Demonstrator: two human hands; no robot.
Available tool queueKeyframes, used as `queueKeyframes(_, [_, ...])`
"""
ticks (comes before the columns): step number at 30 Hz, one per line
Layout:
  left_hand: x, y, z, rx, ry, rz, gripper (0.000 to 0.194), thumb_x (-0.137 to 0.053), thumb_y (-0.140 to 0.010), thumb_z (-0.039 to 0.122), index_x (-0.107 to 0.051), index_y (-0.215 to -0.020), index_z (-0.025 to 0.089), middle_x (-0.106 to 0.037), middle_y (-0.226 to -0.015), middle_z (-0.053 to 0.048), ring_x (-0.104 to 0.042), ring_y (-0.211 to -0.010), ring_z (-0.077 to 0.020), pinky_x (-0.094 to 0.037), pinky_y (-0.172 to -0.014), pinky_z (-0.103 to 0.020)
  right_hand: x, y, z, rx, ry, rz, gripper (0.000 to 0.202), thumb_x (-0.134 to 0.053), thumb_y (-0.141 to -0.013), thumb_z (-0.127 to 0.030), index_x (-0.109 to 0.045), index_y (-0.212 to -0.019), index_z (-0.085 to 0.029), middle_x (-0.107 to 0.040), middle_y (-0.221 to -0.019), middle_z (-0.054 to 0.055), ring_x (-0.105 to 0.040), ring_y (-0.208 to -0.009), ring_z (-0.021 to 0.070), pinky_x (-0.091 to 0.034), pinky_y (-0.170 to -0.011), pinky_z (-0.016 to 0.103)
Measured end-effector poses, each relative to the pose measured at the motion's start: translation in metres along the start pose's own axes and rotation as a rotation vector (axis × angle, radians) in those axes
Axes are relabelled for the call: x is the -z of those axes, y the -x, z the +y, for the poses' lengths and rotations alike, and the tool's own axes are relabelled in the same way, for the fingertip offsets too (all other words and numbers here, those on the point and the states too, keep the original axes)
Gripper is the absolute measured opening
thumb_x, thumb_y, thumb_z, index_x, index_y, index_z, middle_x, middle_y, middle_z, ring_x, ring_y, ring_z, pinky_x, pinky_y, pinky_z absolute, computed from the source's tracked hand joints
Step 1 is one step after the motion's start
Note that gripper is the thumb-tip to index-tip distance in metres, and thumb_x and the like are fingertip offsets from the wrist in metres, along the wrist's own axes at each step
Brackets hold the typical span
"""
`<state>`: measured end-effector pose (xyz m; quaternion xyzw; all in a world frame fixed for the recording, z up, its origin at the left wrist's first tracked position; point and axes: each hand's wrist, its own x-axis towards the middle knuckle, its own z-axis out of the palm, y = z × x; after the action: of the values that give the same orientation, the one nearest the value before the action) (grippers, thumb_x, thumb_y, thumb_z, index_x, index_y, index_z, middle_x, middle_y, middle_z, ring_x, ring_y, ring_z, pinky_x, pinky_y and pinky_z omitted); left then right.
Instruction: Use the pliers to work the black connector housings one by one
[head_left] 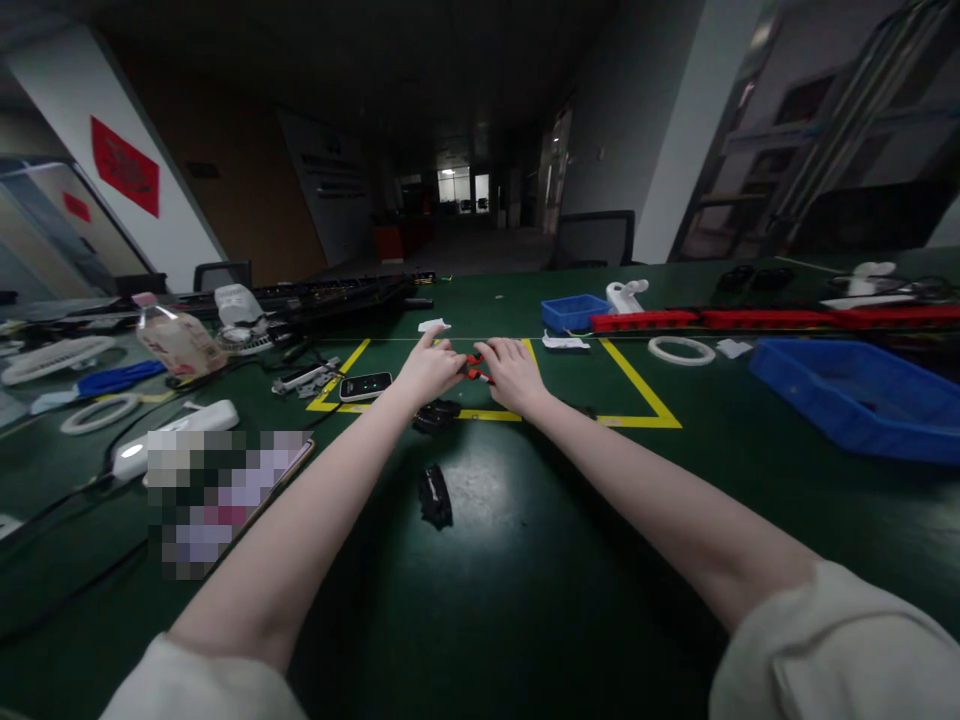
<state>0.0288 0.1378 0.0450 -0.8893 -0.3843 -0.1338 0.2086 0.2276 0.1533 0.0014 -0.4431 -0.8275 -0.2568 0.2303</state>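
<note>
Out over the yellow-taped area, my left hand [430, 374] and my right hand [514, 376] face each other with fingers curled. Between their fingertips is a small red-and-black part [474, 374], with a light spot near the right hand. Both hands close on it; its exact kind is too small to make out, and the fingers partly cover it. Just below my left hand lies a black piece [436, 416], partly behind the wrist. A second black, glossy piece [435, 496] rests nearer to me on the green table [480, 620].
Yellow tape [643, 390] marks rectangles around the hands. To the left are a small device with a lit screen [366, 387], a phone [240, 500], a bottle [180, 340] and cables. Blue trays [847, 400], a tape roll [681, 350] and a long red strip [772, 320] lie right.
</note>
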Motion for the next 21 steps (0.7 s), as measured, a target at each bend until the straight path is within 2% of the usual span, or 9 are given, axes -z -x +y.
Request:
queueKeyframes(4, [0.007,0.018,0.003,0.017,0.039,0.041,0.031,-0.061,-0.098,0.035,-0.062,-0.121,0.015,-0.065,-0.122,-0.010,-0.063,-0.113,-0.0246,-0.050,-0.101,-0.050,-0.002,0.007,-0.011,-0.029,-0.098,0.039,0.043,-0.060,-0.094,-0.043,-0.057,-0.127,-0.016,-0.057,-0.127,0.011,-0.059,-0.113,0.0223,-0.053,-0.095,0.046])
queueKeyframes(7, [0.014,0.046,0.007,0.021,0.098,0.087,0.037,-0.051,-0.102,0.031,-0.055,-0.135,0.016,-0.064,-0.128,-0.012,-0.056,-0.126,-0.0283,-0.033,-0.114,-0.057,0.001,0.014,-0.009,-0.051,-0.184,0.083,0.042,-0.060,-0.094,-0.043,-0.057,-0.126,-0.016,-0.057,-0.128,0.011,-0.058,-0.113,0.0224,-0.052,-0.096,0.046])
queueKeyframes(9, [0.019,0.070,0.012,0.004,0.159,0.091,0.038,-0.043,-0.103,0.033,-0.055,-0.137,0.019,-0.063,-0.134,-0.012,-0.052,-0.131,-0.0283,-0.026,-0.118,-0.054,0.006,0.021,-0.005,-0.062,-0.251,0.108,0.042,-0.060,-0.094,-0.044,-0.057,-0.125,-0.016,-0.058,-0.126,0.011,-0.059,-0.111,0.0218,-0.053,-0.094,0.045])
queueKeyframes(13, [0.034,0.120,0.036,-0.043,0.313,0.025,0.040,-0.048,-0.096,0.052,-0.067,-0.118,0.024,-0.070,-0.119,-0.007,-0.063,-0.112,-0.0251,-0.039,-0.106,-0.044,0.023,0.038,0.007,0.001,-0.401,0.117,0.041,-0.059,-0.095,-0.045,-0.057,-0.123,-0.016,-0.061,-0.117,0.009,-0.061,-0.099,0.0179,-0.056,-0.084,0.038])
queueKeyframes(15, [0.041,0.137,0.052,0.023,0.373,0.008,0.066,-0.054,-0.087,0.069,-0.059,-0.130,0.019,-0.064,-0.130,-0.013,-0.058,-0.119,-0.0303,-0.041,-0.104,-0.047,0.033,0.046,0.011,0.067,-0.452,0.118,0.042,-0.058,-0.095,-0.046,-0.056,-0.124,-0.016,-0.061,-0.117,0.009,-0.062,-0.098,0.0176,-0.056,-0.083,0.038])
queueKeyframes(17, [0.045,0.147,0.068,0.107,0.424,-0.032,0.097,-0.060,-0.076,0.079,-0.041,-0.147,0.015,-0.053,-0.144,-0.018,-0.051,-0.129,-0.0349,-0.043,-0.104,-0.050,0.040,0.052,0.010,0.133,-0.468,0.125,0.043,-0.058,-0.095,-0.046,-0.056,-0.125,-0.016,-0.060,-0.119,0.009,-0.061,-0.102,0.0190,-0.056,-0.086,0.040])
queueKeyframes(19, [0.045,0.149,0.079,0.173,0.471,-0.086,0.105,-0.062,-0.075,0.079,-0.031,-0.153,0.015,-0.046,-0.150,-0.019,-0.048,-0.132,-0.0373,-0.043,-0.105,-0.053,0.043,0.056,0.005,0.185,-0.453,0.127,0.041,-0.058,-0.095,-0.045,-0.057,-0.123,-0.016,-0.059,-0.121,0.009,-0.060,-0.107,0.0203,-0.054,-0.091,0.043])
queueKeyframes(21, [0.041,0.146,0.083,0.224,0.524,-0.136,0.097,-0.063,-0.079,0.074,-0.033,-0.152,0.017,-0.049,-0.148,-0.018,-0.051,-0.129,-0.0368,-0.045,-0.104,-0.054,0.044,0.059,-0.001,0.218,-0.421,0.119,0.039,-0.058,-0.095,-0.045,-0.058,-0.121,-0.016,-0.059,-0.121,0.009,-0.059,-0.109,0.0208,-0.053,-0.093,0.044])
